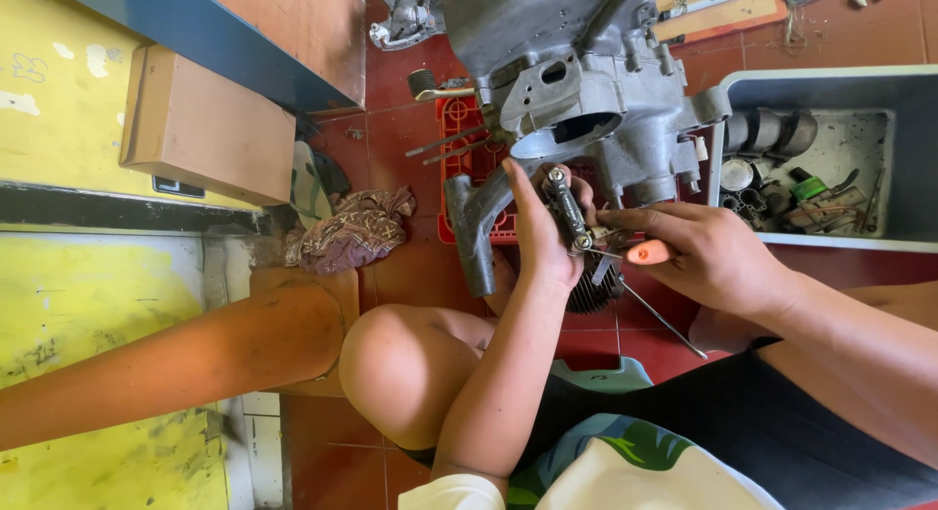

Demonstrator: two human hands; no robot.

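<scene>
The small dark metal assembly (567, 209) sits upright just below the open bore of the grey engine casing (586, 90), which rests on the red plastic crate (467, 158) on the red tile floor (410, 266). I judge the step in hand to be fitting or adjusting this assembly at the casing's lower face; whether it is already seated in the casing I cannot tell, since my fingers cover the joint.

My left hand (537, 232) is closed around the assembly, palm against its left side, thumb and fingers wrapped so that only its upper end and the ringed lower end show. My right hand (708, 251) is closed on the orange-handled screwdriver (650, 276), index finger extended along it toward the assembly's lower end; the thin shaft runs back from the hand toward my lap.

The next move, as I judge it, calls for holding the assembly steady with the left hand while the right works at the small fitting, with little clearance between the fingers.

Beyond the casing: a grey parts tray (831, 80) with sockets and small parts stands toward the floor's right edge; a patterned rag (352, 232) and a brown cardboard box (205, 129) lie to the left.
</scene>
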